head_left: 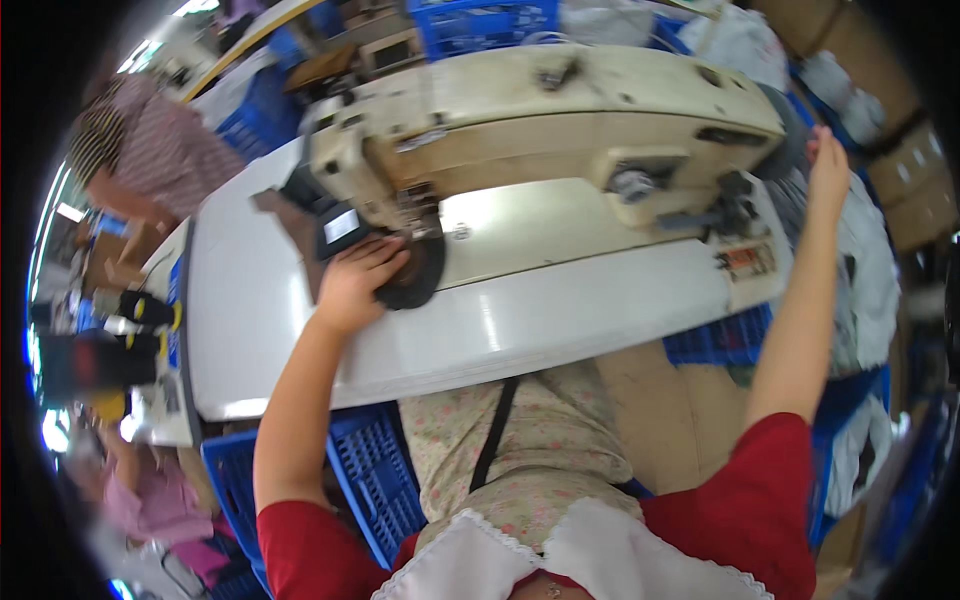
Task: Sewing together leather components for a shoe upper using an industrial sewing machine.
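Plainly, I see the left hand (362, 280) laid nearly flat on a dark piece (428, 272) at the needle end of the machine (520, 140). Farther up, the right hand (828, 170) is by the handwheel (788, 130); I cannot tell its grip. Behind stands a blue crate (485, 32).

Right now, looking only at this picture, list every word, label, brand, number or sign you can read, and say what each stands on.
No text can be read.
Sewing machine: small plate and round mark, both too small to read.
Black part by the left hand: white patch, no writing legible.
Carton at far right: pale spots, too small to make out.
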Demonstrator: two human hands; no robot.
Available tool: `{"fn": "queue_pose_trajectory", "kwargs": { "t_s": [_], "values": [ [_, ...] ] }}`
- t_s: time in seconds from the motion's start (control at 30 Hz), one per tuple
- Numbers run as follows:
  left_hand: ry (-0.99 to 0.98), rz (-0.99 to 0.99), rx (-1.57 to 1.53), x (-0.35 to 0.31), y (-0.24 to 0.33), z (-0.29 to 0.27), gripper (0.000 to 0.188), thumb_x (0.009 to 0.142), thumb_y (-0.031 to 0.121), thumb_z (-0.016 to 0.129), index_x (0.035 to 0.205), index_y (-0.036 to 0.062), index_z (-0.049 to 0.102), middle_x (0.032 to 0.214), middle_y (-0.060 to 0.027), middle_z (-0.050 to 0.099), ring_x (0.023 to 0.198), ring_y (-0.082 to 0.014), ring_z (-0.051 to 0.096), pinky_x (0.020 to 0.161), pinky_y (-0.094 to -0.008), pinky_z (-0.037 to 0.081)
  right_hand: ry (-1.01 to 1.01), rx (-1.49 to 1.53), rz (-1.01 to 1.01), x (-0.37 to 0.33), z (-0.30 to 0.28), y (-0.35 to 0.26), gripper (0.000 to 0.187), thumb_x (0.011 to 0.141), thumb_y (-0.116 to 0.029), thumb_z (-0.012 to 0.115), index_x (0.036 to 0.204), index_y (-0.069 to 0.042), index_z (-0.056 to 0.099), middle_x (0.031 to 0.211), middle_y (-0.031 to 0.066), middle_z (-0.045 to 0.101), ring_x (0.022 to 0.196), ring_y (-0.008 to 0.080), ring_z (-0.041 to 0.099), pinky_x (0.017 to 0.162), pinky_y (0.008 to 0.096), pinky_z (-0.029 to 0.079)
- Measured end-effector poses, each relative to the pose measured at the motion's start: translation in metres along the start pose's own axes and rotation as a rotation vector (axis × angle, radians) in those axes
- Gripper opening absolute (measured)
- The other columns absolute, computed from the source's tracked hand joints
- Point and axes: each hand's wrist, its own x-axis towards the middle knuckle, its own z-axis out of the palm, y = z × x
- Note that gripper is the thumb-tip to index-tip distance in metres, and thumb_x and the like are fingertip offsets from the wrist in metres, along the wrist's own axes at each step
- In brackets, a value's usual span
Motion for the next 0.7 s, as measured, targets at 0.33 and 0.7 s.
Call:
{"fn": "queue_pose_trajectory", "kwargs": {
  "t_s": [0.33,0.7],
  "values": [
    [-0.013,0.056,0.046,0.014,0.004,-0.004,0.056,0.063,0.003,0.062,0.119,0.0053,0.067,0.131,-0.0132,0.062,0.123,-0.0286,0.057,0.108,-0.0433,0.04,-0.74,-0.574,-0.375,-0.15,-0.045,0.029,0.009,0.069,-0.004,0.073,0.076,-0.006,0.067,0.09,0.0093,0.062,0.092,0.0325,0.062,0.082,0.0415,0.05],
    [-0.224,-0.12,0.324,0.012,0.033,-0.009,0.056,0.072,0.01,0.062,0.128,0.0081,0.061,0.134,-0.0166,0.059,0.122,-0.0301,0.058,0.106,-0.0432,0.04,-0.461,0.446,0.308,-0.215,-0.036,-0.04,0.019,0.101,-0.019,0.053,0.108,-0.002,0.056,0.092,0.0074,0.063,0.084,0.0163,0.064,0.071,0.032,0.054]
  ]
}}
